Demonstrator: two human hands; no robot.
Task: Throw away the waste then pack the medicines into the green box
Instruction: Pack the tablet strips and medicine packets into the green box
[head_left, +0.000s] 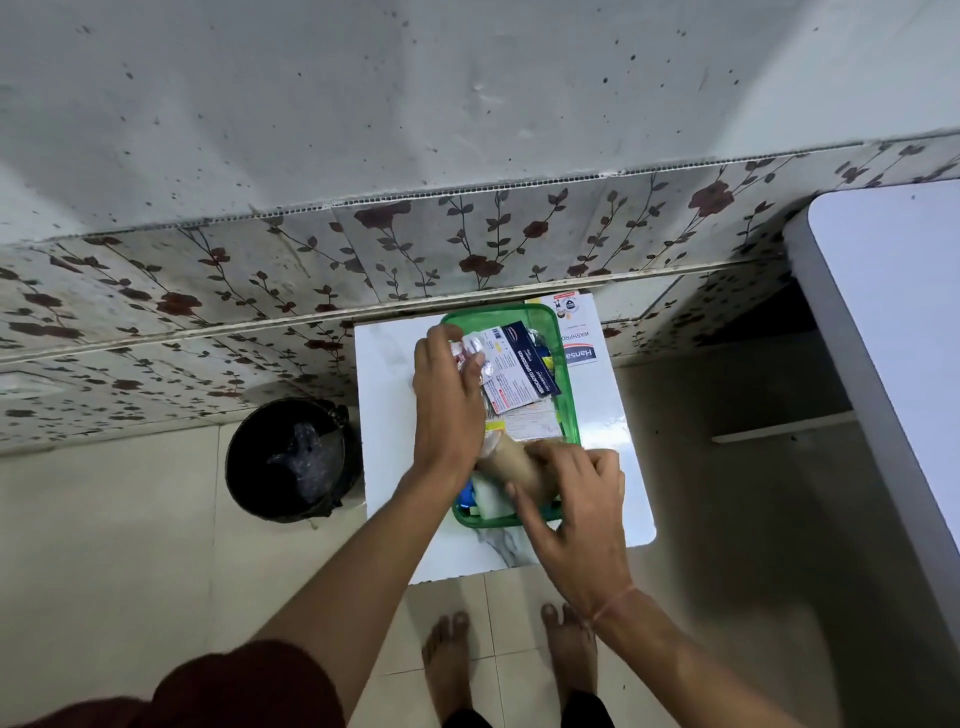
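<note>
Head view is showing a black bin (291, 460) standing on the floor, left of the white worktop (387, 405) and apart from it. On that worktop the green box (563, 364) is sitting crowded with packets. Left hand (449, 400) is reaching over it, fingers (441, 338) pinching blister strips (475, 353). Right hand (576, 512) is curling around a tan bandage roll (511, 465) at the box's near end.

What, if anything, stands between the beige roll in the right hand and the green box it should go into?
Nothing visible does. The right hand holds the beige roll over the near end of the green box, above packets already inside. The left hand holds pill strips further back, clear of it.
</note>
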